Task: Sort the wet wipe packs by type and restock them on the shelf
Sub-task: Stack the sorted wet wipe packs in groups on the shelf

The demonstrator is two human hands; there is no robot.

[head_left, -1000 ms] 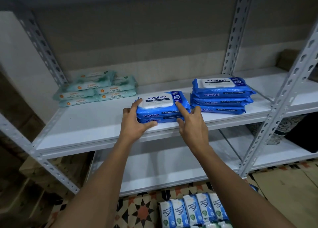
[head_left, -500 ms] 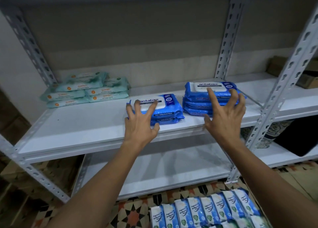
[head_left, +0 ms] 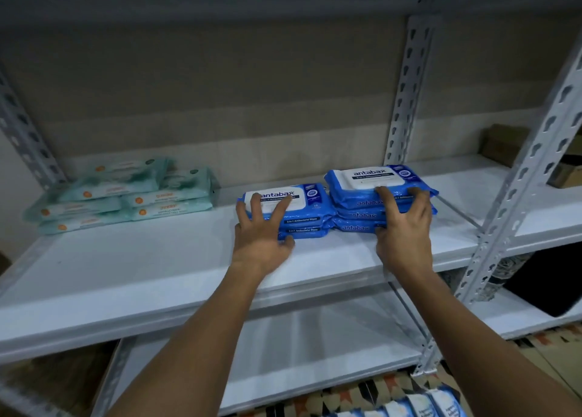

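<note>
Since the earlier frames the left hand (head_left: pixel 263 242) has slid the two-high stack of blue plastic Antabax wipe packs (head_left: pixel 291 210) rightward until it sits touching the three-high stack of the same blue packs (head_left: pixel 379 196), and the right hand (head_left: pixel 403 227) has come off the short stack to land on the taller one. The left hand lies with fingers spread and nearly straight over the short stack's white lid, thumb at its front edge; it presses and does not grasp. The right hand's fingers curl over the front of the top pack of the tall stack, thumb low against the bottom pack, steadying it. Both stacks sit mid-way along the white metal shelf (head_left: pixel 141 275), so the blue type now looks grouped. Well to the left lies a pile of pale green wipe packs (head_left: pixel 126 196), kept apart. More blue-and-white packs (head_left: pixel 434 405) wait on the patterned floor, likely next. A slotted grey upright (head_left: pixel 519 202) stands just right of the tall stack, limiting room there
</note>
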